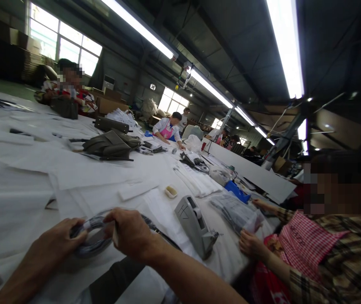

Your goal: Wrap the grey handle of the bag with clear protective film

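While the left grip (64,235) pinches the coil's (93,250) left edge, the right grip (131,231) sits opposite, closure unclear.

Head-worn view, tilted, facing forward-down, hands (131,232) near.

A handwritten character (183,212) is seen on the tape dispenser (201,236); right of it, "K" (283,298) and blurred letters (320,239) are printed on an apron (308,255).

tape dispenser (192,226): right of coil (92,252) | dish (171,192): behind dispenser | bags (109,144): beyond, seemingly piled
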